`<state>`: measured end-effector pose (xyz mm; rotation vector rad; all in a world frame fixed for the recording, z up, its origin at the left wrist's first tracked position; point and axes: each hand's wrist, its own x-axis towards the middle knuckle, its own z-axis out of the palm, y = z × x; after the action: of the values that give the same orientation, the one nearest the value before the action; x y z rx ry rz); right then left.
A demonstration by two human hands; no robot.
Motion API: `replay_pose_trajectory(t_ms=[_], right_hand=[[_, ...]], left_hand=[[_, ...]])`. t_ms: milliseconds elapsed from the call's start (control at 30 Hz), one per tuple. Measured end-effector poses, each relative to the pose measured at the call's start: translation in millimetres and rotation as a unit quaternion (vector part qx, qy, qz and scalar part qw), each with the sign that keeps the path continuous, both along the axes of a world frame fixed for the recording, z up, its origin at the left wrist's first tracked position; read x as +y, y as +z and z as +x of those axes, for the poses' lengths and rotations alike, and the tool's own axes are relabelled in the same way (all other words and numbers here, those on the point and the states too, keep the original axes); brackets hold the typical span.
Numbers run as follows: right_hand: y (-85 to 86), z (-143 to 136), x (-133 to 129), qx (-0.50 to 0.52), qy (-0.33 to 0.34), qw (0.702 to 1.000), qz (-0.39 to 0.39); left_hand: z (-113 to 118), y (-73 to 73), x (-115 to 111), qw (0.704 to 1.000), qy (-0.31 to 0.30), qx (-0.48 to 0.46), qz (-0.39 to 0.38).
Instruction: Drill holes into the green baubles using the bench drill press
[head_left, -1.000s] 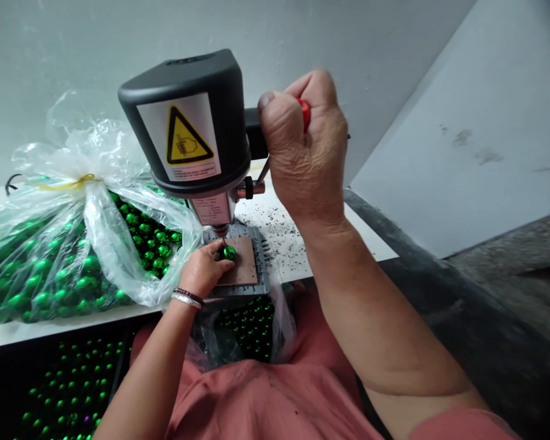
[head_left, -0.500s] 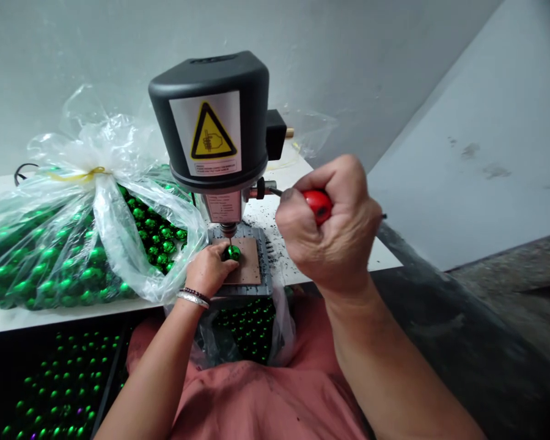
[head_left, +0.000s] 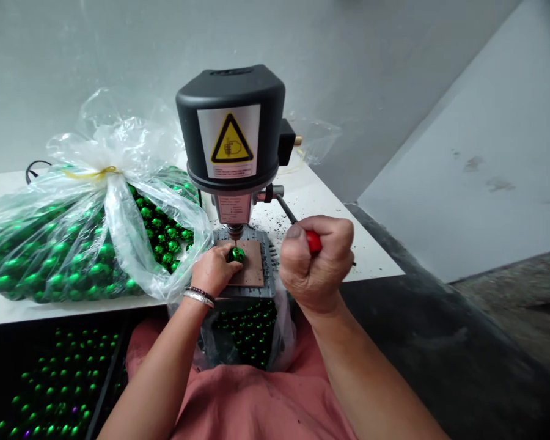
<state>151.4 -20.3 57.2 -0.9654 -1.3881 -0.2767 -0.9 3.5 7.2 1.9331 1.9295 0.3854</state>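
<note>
A shiny green ball [head_left: 238,255] sits on a brown board [head_left: 253,269] over the grey base of a black drill press [head_left: 231,134]. My left hand [head_left: 212,269] grips the ball from its left side, fingers behind and thumb in front. The thin drill bit [head_left: 236,243] comes down to the top of the ball; whether it has entered cannot be made out. My right hand [head_left: 318,260] is closed around the red knob [head_left: 313,242] of the press's feed lever [head_left: 286,209], right of the machine and close to the table's front edge.
A tied clear plastic bag [head_left: 119,214] full of green balls lies left on the white table [head_left: 371,256], its torn side facing the press. Dark shavings surround the base. Below are another open bag [head_left: 282,336] of green balls and a dark container [head_left: 107,366] with more.
My right hand has pulled the lever down and toward me. My left hand still holds the ball under the bit. The view has shifted slightly.
</note>
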Motion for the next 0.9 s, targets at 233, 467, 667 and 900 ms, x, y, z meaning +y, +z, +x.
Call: replay_pose_trajectory(t_ms=[233, 467, 667, 900], right_hand=[[-19.9, -2.7, 1.0, 0.027, 0.070, 0.997, 0.001], [67.4, 0.5, 26.3, 0.033, 0.011, 0.998, -0.051], [93.8, 3.2, 53.3, 0.076, 0.043, 0.987, -0.134], [89.2, -1.0, 52.8, 0.104, 0.048, 0.986, -0.123]], left_hand=[[-1.3, -1.6, -1.3, 1.000, 0.006, -0.003, -0.002], [-2.7, -5.5, -0.9, 0.999, 0.004, -0.031, 0.019], [-18.3, 3.7, -21.3, 0.992, -0.038, -0.118, 0.015], [-44.2, 16.9, -44.0, 0.969, -0.114, -0.205, -0.083]])
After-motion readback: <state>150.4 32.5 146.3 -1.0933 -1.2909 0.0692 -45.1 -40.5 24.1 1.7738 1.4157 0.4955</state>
